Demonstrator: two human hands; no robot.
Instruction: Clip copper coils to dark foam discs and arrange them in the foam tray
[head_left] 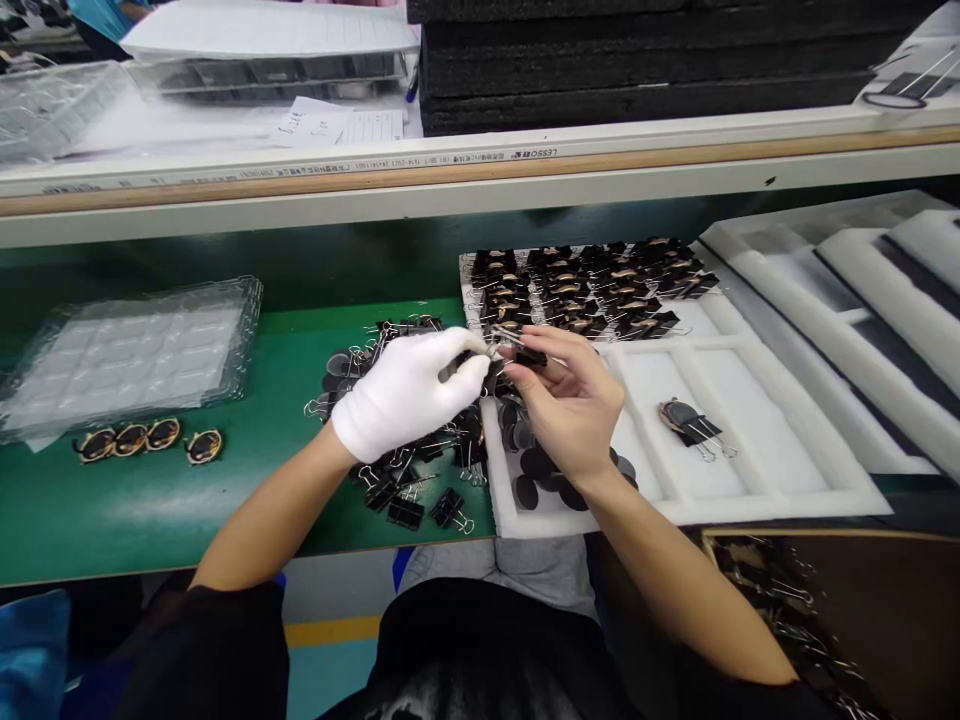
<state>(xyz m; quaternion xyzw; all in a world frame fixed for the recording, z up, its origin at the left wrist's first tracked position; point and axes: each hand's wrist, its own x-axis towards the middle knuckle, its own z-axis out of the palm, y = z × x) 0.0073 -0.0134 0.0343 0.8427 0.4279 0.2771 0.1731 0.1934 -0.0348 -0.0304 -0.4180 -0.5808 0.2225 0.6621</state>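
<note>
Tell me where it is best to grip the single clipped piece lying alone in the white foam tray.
Probably by the wire handles of the clipped piece, coming from above on the side nearer the person. The handles splay out flat past the dark disc towards the tray's open floor, leaving room for fingertips.

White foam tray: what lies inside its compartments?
In the foam tray, rows of clipped black parts fill the far section, one clipped part lies alone, and loose black discs sit near. The right hand hides more.

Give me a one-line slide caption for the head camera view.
Gloved left hand and bare right hand hold a binder clip over a white foam tray.
</note>
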